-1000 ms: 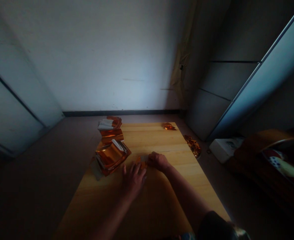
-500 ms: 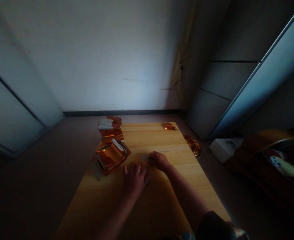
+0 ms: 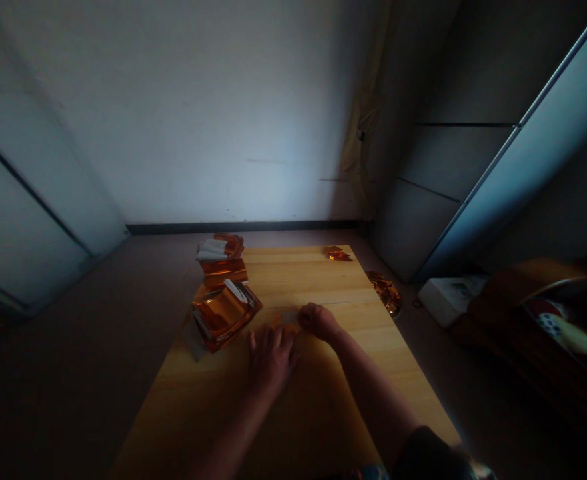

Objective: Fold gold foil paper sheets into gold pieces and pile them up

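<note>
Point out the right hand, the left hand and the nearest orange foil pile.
right hand (image 3: 319, 322), head view, back of hand
left hand (image 3: 272, 357), head view, back of hand
orange foil pile (image 3: 222, 315), head view, top sheet

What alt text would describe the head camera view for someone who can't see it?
A left hand and right hand meet over a small orange foil piece on a wooden table. Stacks of shiny orange foil lie at its left edge.
</note>
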